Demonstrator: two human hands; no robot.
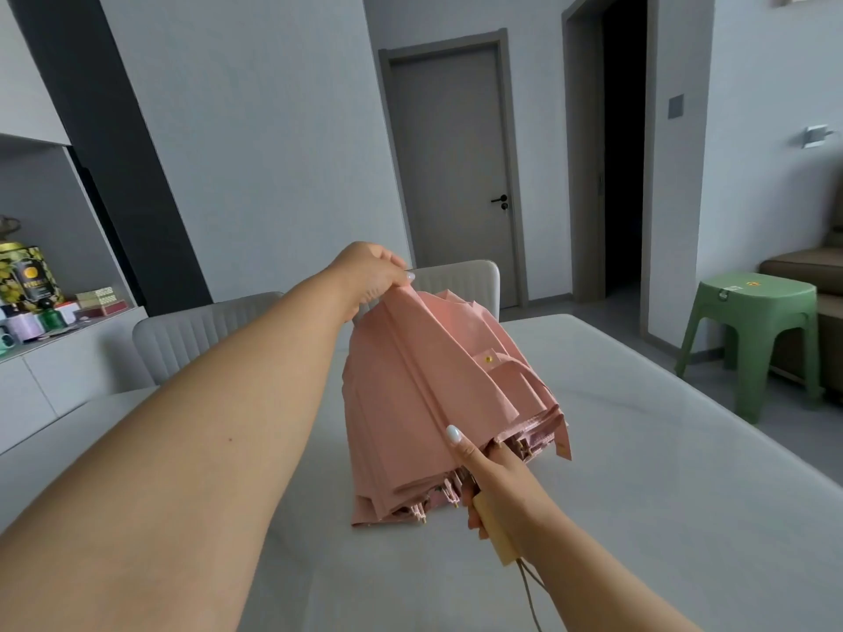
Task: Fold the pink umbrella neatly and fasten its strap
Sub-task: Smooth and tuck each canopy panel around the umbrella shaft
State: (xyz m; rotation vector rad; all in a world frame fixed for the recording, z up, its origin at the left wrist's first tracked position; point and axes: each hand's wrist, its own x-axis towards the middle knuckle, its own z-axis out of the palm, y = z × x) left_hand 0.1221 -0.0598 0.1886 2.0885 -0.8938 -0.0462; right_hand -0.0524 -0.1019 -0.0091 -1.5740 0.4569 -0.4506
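Head view: one moment, both hands on the umbrella (438, 403).
Right grip (490, 476): curled round the handle (495, 526), thumb on the canopy.
Left grip (376, 278): pinching the top.
Position: held above the tabletop (661, 494), between the grips.
Progress: collapsed, panels loose, strap (495, 360) unfastened; pleating, rolling and fastening remain.

White worktop (638, 449), smooth and faintly marbled, filling the lower half of the view. The near hem of the pink umbrella (410, 403) reaches down to its surface near the middle; whether the fabric rests on it or hangs just above cannot be told. Floor (775, 431), grey, to the right of the worktop: a green plastic stool (757, 321) stands on it. Two pale ribbed chair backs (196, 330) rise behind the worktop's far edge.
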